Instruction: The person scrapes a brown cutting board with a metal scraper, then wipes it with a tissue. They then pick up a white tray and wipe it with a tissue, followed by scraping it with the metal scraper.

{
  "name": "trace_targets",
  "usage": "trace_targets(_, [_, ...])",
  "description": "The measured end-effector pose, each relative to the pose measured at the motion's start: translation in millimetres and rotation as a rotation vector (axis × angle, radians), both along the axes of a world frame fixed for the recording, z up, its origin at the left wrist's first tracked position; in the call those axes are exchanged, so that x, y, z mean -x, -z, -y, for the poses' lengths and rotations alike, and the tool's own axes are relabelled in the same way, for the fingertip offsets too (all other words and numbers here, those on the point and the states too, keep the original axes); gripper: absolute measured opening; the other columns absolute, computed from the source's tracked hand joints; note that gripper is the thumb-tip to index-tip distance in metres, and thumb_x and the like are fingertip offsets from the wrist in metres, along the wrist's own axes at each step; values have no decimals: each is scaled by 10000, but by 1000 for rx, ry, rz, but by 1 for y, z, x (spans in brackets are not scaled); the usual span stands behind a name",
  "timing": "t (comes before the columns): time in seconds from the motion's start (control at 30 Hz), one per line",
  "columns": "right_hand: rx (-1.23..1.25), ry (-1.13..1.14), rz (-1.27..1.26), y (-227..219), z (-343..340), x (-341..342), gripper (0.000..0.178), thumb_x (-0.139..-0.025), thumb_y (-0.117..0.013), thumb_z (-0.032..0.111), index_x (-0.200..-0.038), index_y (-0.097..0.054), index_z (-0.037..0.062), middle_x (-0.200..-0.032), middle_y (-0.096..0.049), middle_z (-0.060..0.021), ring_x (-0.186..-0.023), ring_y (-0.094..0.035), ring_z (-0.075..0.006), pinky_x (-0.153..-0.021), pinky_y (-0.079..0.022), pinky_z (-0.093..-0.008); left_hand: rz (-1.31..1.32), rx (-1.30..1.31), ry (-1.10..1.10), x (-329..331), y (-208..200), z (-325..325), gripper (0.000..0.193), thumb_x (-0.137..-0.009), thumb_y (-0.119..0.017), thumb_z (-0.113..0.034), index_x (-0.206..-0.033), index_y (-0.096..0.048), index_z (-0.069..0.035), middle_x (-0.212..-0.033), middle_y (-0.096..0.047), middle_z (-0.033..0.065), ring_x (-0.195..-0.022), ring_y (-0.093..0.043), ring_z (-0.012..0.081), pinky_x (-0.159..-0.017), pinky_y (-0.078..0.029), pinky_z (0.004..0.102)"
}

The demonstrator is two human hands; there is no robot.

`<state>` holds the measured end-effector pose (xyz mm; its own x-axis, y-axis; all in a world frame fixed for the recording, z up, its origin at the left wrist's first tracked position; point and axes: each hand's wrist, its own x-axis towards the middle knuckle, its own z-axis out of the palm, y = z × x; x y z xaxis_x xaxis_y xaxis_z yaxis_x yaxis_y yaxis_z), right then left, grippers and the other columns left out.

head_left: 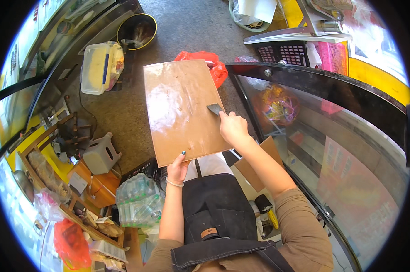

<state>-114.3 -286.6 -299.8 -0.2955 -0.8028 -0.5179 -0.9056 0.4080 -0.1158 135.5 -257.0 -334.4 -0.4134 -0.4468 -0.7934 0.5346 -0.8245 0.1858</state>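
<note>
A brown rectangular board (187, 113) with a shiny surface is held out in front of me. My left hand (178, 168) grips its near edge, thumb on top. Near the board's right edge, my right hand (234, 130) is closed around a small scraper (215, 109). Its dark grey, flared end lies against or just over the board; contact is hard to tell. The scraper's handle is hidden inside my fingers. Glare whitens the board's left half, and a few small marks show on its surface.
To my right stands a glass panel (350, 158) in a black frame. A grey stool (101, 153) and packed plastic bottles (139, 199) are on the left. A red plastic bag (219, 75) lies beyond the board. Farther left are a lidded container (95, 68) and a black bucket (153, 26).
</note>
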Motion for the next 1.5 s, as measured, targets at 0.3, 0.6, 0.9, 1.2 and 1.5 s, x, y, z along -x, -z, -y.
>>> trace_targets(0.3, [-54, 67, 12, 21, 8, -51, 151, -812, -470, 121, -904, -564, 47, -756, -598, -151, -668, -630, -306, -549, -494, -434, 24, -10, 9, 9, -3, -15, 361, -865, -526, -40, -1222, -481, 2, -1174, -572, 112, -1101, -533, 260, -949, -418, 432])
trace_targets(0.6, [-256, 64, 114, 0, 23, 0, 218, -785, -458, 141, -923, -607, 61, -825, -630, -230, -767, -638, -382, -694, -511, -472, 53, -100, 8, -28, 2, -31, 416, -858, -547, -8, -1259, -455, -70, -1195, -546, 90, -1069, -556, 239, -905, -471, 418])
trace_targets(0.9, [-255, 108, 45, 126, 53, 22, 226, -819, -446, 161, -951, -620, 104, -897, -649, -183, -860, -641, -339, -746, -513, -439, 82, -54, 53, -36, -32, -22, 427, -852, -545, 1, -1263, -448, -60, -1199, -544, 94, -1079, -552, 247, -905, -474, 426])
trace_targets(1.2, [-320, 49, 174, 2, 10, 5, 279, -818, -434, 174, -1001, -641, 136, -840, -640, -206, -791, -634, -363, -699, -507, -469, 93, -74, 43, -42, -17, -17, 421, -835, -549, -1, -1246, -463, -44, -1181, -551, 97, -1096, -526, 264, -937, -417, 458])
trace_targets(1.5, [-343, 142, 163, 76, 95, -27, 242, -806, -463, 140, -890, -653, 17, -909, -654, -201, -870, -648, -323, -766, -516, -415, 80, -62, 65, -39, -32, -23, 435, -837, -538, 38, -1254, -451, -46, -1182, -554, 99, -1067, -559, 253, -890, -480, 425])
